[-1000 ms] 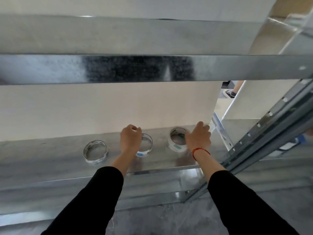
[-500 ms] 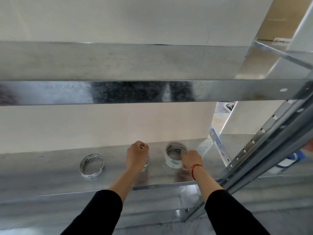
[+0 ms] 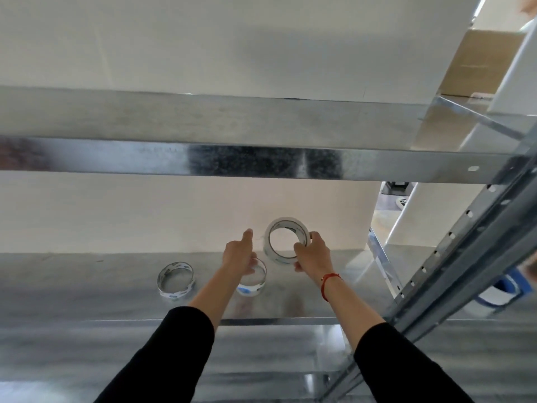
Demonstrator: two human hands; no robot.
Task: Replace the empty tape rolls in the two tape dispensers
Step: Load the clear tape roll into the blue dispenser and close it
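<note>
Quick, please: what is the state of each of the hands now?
Left hand: at the middle tape roll; grip cannot be told.
Right hand: closed, holding the white tape roll.

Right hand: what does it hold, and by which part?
The right hand holds the white tape roll by the right side of its rim.

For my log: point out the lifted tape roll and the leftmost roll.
lifted tape roll [image 3: 268, 251], head view, lower-left band.
leftmost roll [image 3: 174, 295], head view, front wall.

Tape roll in right hand above shelf
</note>
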